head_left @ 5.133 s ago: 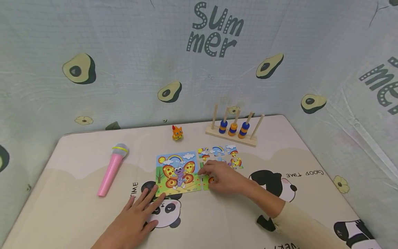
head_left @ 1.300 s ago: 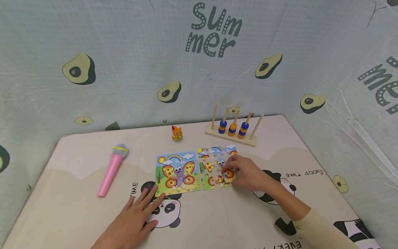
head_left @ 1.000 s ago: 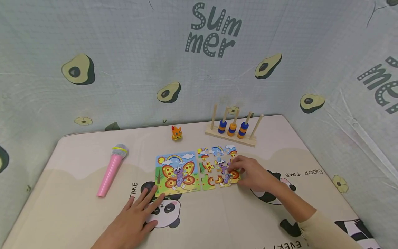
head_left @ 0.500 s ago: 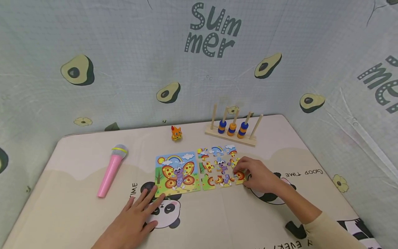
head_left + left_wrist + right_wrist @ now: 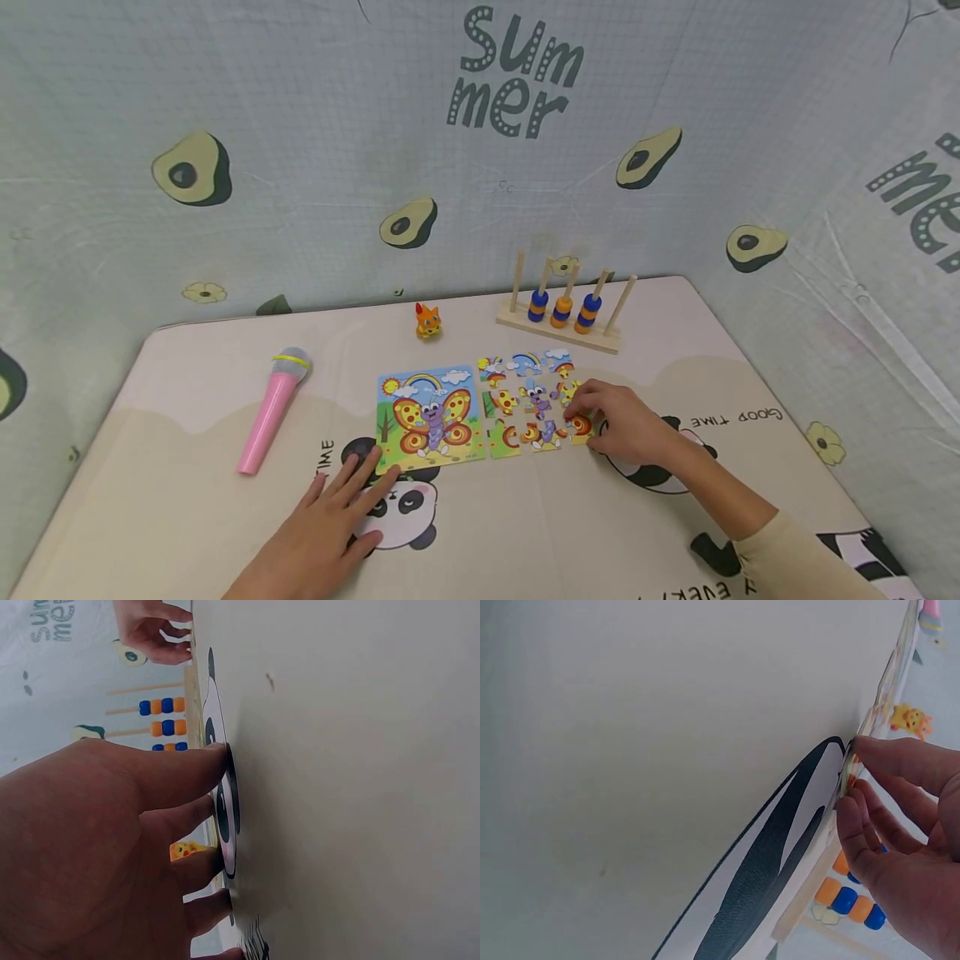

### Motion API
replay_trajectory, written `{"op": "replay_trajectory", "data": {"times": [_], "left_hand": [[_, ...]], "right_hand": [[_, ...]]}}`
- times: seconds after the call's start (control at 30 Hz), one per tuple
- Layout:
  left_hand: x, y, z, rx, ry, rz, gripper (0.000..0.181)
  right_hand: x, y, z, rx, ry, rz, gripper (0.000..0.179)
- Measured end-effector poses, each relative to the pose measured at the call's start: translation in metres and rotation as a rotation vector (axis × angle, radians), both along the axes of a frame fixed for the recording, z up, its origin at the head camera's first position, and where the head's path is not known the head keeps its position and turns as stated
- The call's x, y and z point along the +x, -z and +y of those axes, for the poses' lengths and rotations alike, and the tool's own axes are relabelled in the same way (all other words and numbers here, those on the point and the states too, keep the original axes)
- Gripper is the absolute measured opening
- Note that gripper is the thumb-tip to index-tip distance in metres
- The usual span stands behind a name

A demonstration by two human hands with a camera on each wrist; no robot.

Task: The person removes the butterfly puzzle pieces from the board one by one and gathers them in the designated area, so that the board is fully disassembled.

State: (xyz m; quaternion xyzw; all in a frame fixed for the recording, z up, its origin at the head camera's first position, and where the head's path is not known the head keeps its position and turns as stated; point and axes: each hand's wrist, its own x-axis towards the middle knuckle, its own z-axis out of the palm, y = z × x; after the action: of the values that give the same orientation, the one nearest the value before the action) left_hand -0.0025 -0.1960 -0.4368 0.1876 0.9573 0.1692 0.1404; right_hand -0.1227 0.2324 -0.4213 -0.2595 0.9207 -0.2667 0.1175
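Note:
My left hand (image 5: 315, 521) lies spread on the tablecloth, its fingertips at the lower left corner of a butterfly picture board (image 5: 431, 417). To the board's right, several jigsaw pieces (image 5: 537, 398) lie in rows with small gaps between them, showing the same butterfly in parts. My right hand (image 5: 622, 425) pinches the puzzle piece (image 5: 580, 427) at the bottom right of these rows, a red and orange wing part. In the right wrist view, the thumb and fingers hold that piece (image 5: 849, 774) by its edges, down at the table. My fingers partly cover the piece (image 5: 567, 392) above it.
A pink toy microphone (image 5: 268, 421) lies to the left. Behind the board stands a small orange animal figure (image 5: 428, 322). A wooden bead stand (image 5: 558, 327) with upright pegs and blue and orange beads is at the back right. The cloth (image 5: 487, 533) has printed pandas.
My right hand has moved rightward from the left column, bringing the pinched piece off the bottom middle to the bottom right. It is nearly still over the last half second. The left hand stays put.

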Motion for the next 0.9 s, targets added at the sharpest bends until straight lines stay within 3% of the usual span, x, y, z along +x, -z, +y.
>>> {"op": "replay_trajectory", "data": {"times": [0.57,0.9], "left_hand": [[-0.0005,-0.0001,0.0004,-0.023,-0.009,-0.002,0.07],[-0.0005,-0.0012,0.0018,-0.032,-0.015,-0.034,0.07]], "right_hand": [[-0.0013,0.001,-0.0006,0.006,0.004,0.002,0.037],[0.0023,0.0053,-0.0023,-0.048,-0.027,0.041,0.035]]}}
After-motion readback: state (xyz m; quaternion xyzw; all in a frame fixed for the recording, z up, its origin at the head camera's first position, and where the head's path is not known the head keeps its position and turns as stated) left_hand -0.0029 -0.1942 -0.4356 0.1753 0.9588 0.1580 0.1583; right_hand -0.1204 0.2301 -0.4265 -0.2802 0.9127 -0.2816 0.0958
